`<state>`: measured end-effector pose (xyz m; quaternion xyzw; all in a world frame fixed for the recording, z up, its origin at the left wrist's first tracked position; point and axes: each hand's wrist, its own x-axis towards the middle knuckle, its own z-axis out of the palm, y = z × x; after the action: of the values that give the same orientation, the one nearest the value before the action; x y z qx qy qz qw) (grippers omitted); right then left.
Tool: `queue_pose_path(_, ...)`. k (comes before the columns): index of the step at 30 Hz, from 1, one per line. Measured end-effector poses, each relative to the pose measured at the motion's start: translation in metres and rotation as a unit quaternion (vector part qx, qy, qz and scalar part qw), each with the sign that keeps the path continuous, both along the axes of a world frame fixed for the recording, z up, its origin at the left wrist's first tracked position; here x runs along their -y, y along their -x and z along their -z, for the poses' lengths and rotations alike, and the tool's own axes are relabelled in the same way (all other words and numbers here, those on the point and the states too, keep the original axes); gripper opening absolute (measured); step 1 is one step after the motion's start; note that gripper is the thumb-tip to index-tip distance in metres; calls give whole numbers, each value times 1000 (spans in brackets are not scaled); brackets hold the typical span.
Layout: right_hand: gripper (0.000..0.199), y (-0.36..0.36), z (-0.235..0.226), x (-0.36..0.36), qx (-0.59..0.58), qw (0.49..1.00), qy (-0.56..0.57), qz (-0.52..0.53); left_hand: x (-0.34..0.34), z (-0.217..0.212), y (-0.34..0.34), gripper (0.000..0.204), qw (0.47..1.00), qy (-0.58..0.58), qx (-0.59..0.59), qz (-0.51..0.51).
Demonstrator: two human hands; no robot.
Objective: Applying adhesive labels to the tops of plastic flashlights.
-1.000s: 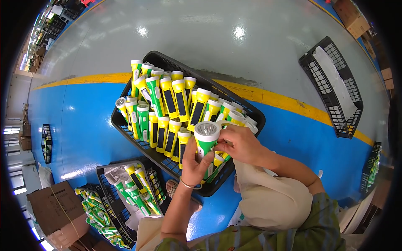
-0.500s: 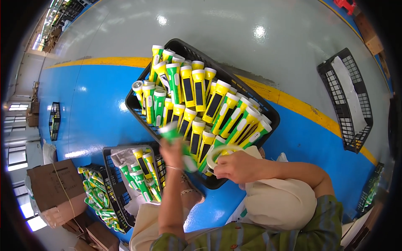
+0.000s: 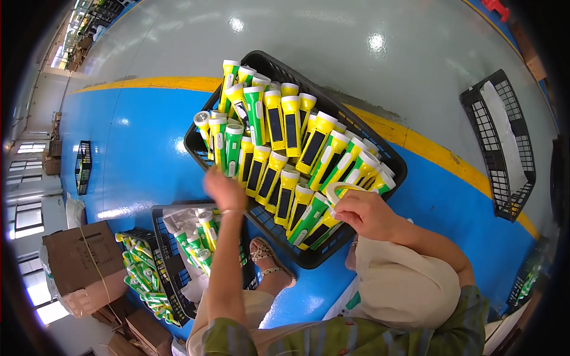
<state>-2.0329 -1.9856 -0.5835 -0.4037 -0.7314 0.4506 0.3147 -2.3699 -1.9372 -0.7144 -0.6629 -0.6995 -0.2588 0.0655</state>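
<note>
A large black crate (image 3: 310, 258) full of yellow and green flashlights (image 3: 291, 126) lies tilted before me. Most stand with their white heads up, many showing dark panels. My right hand (image 3: 365, 212) is closed on a pale ring-shaped roll of tape (image 3: 330, 191) over the crate's near right part. Blurred by motion, my left hand (image 3: 225, 188) is at the crate's left side. No flashlight shows in it, and its fingers are too smeared to read. Beneath that arm, a smaller black crate (image 3: 176, 268) holds several flashlights and crumpled paper.
More green and yellow flashlights fill another crate (image 3: 142, 279) at the left, beside a strapped cardboard box (image 3: 83, 261). A black crate with a white lining (image 3: 502, 142) stands at the far right. A yellow stripe (image 3: 436, 155) crosses the blue and grey floor.
The left hand has moved up and left; the green flashlight it held is no longer visible in it. The right hand, with the tape roll, has shifted slightly right along with the view.
</note>
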Motion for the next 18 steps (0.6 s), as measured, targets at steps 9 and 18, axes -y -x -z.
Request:
queue_pose_path(9,9,-7,0,-3,5,998,30,52,-85,10,-182,67,924,305,174,153)
queue_pose_path(18,5,-9,11,-15,16,994,-19,107,10,-70,-144,42,353,361,850,151)
